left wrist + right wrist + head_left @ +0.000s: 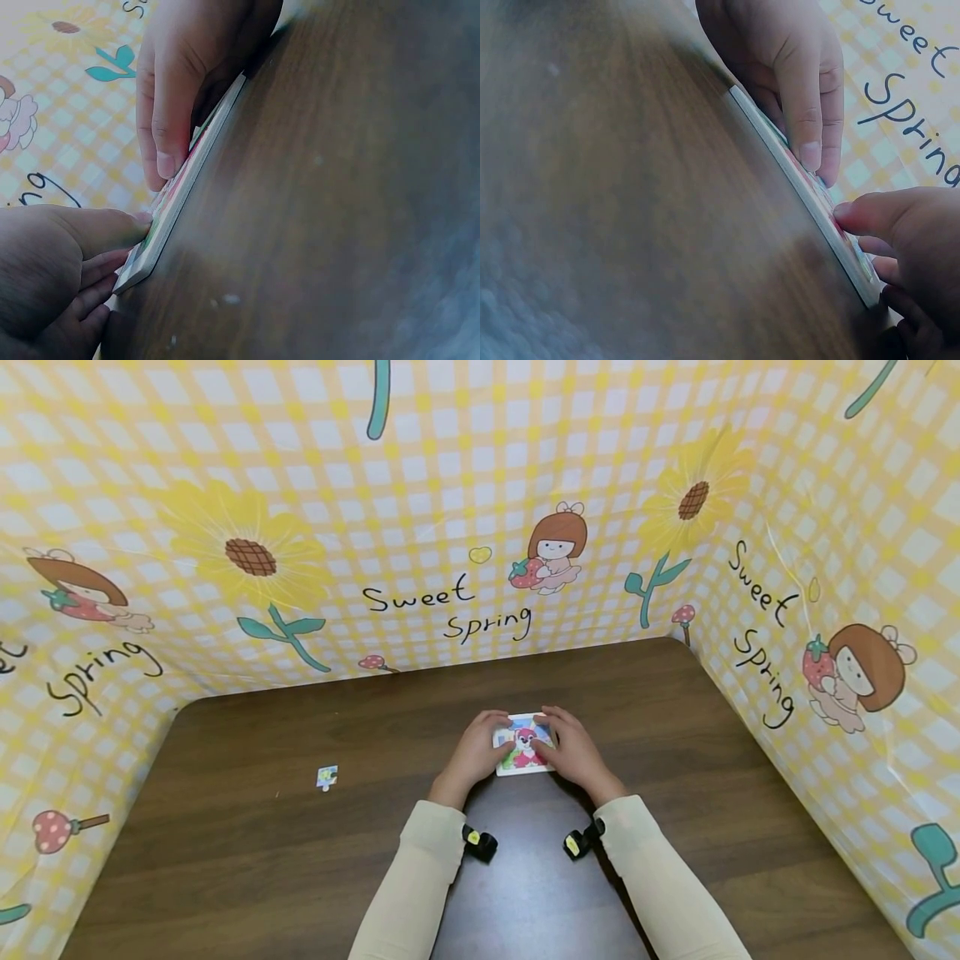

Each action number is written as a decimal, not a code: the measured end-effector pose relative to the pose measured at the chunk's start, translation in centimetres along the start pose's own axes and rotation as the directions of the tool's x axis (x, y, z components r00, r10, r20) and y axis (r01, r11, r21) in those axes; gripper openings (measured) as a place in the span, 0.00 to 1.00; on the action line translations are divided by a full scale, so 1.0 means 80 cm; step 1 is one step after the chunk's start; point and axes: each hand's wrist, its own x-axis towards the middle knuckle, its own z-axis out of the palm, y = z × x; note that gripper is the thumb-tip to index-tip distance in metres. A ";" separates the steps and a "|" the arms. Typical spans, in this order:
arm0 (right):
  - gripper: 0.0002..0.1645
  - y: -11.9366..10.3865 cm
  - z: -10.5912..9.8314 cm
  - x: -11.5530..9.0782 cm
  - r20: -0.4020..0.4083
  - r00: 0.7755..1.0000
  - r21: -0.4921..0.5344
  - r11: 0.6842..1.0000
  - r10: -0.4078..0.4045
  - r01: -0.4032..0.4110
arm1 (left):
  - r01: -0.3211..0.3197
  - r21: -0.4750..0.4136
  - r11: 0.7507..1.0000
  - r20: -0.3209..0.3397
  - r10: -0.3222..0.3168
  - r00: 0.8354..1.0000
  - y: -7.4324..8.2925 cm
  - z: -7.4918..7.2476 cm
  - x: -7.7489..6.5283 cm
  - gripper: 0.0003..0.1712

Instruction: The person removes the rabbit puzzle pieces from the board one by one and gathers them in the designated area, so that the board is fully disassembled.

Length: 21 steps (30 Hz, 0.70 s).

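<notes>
On a brown wooden tabletop [225,843], you are working with both hands at a small picture puzzle board [525,758], which is lying between them, its white border framing a pink-and-white cartoon animal against patches of blue and green.

At the board's left side, your left hand [477,746] is grasping it: the left thumb [109,227] is pressing on the printed face while the fingers [94,289] are curling at the outer edge. At the board's right side, your right hand [573,746] is mirroring that grip, the right thumb [870,210] touching the picture and the other fingers bending about the edge. Whether any fingertips are reaching beneath the board, the wrist views are leaving unclear; they are showing its thin, pale near side running along the tabletop.

Well to the left of the board and slightly nearer you, a loose jigsaw piece [326,777] is lying with its blue and yellow print showing.

On your side of the board, cream sleeves [416,877] are covering your forearms, and black wrist devices [480,843] with yellow marks are sitting at both cuffs. Beyond the board, a yellow gingham backdrop [420,485] is displaying sunflowers, strawberry-holding cartoon figures and the words "Sweet Spring."
</notes>
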 end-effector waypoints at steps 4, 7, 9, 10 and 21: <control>0.28 0.000 0.000 0.000 0.003 1.000 0.005 1.000 0.003 -0.003 | -0.004 -0.005 1.000 -0.002 0.004 1.000 0.001 0.000 -0.001 0.20; 0.28 -0.001 -0.001 0.000 0.000 1.000 0.007 1.000 0.004 -0.004 | -0.014 -0.009 1.000 -0.010 0.014 1.000 0.002 -0.001 -0.001 0.19; 0.28 -0.002 -0.002 0.000 0.001 1.000 0.006 1.000 0.007 -0.007 | -0.015 -0.013 1.000 -0.011 0.015 1.000 0.002 -0.001 -0.001 0.19; 0.28 -0.002 -0.002 0.000 0.004 1.000 0.006 1.000 0.012 -0.012 | -0.011 -0.017 1.000 -0.010 0.011 1.000 0.003 -0.001 -0.001 0.19; 0.29 0.000 0.000 0.001 0.012 1.000 0.006 1.000 0.028 -0.028 | 0.004 -0.032 0.999 -0.026 -0.005 1.000 0.000 -0.001 -0.001 0.16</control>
